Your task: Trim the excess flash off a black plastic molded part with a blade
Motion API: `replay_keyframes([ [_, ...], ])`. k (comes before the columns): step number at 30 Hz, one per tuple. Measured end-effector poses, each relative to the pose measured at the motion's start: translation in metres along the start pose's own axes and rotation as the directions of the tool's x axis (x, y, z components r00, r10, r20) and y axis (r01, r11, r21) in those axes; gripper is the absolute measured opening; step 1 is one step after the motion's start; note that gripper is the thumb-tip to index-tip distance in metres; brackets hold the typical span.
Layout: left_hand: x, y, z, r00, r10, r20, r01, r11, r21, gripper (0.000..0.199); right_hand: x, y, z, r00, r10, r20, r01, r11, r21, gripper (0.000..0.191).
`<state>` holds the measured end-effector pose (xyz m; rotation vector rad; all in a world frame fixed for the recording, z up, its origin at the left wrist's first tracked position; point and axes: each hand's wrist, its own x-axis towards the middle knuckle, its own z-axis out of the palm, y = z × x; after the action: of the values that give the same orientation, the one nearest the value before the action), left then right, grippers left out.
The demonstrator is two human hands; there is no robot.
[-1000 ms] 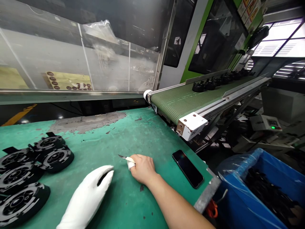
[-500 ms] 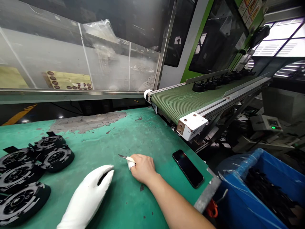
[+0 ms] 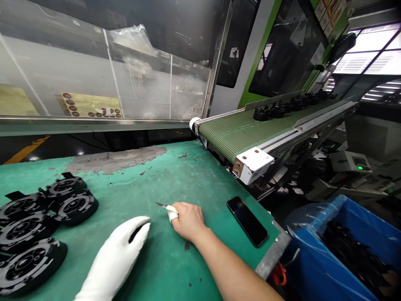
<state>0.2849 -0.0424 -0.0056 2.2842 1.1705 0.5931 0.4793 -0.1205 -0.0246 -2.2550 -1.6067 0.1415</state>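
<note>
My right hand [image 3: 189, 219] is bare and closed around a small knife [image 3: 171, 209], whose short dark blade points left above the green tabletop [image 3: 150, 184]. White wrapping shows around a finger beside the pale handle. My left hand [image 3: 117, 246], in a white glove, rests to the left with its fingers loosely curved. A dark gap shows between thumb and fingers, their tips close together, and I see nothing held there. Farther left stand several round black plastic parts [image 3: 75, 207] with slotted rims, apart from both hands.
A black phone [image 3: 247, 221] lies right of my right hand. Behind it, a green conveyor belt [image 3: 232, 133] carries several black parts [image 3: 261, 113]. A blue bin [image 3: 316, 255] with a plastic liner and dark pieces stands at the right, beyond the table's metal edge [image 3: 272, 255].
</note>
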Motion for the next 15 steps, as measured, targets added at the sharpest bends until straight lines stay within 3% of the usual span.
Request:
replay_keyframes([
  [15,-0.0006,-0.0017,0.0015,1.0,0.004,0.002,-0.004,1.0,0.019,0.045,-0.0006,-0.0014,-0.002,1.0,0.014,0.014,-0.014,1.0,-0.003,0.025],
])
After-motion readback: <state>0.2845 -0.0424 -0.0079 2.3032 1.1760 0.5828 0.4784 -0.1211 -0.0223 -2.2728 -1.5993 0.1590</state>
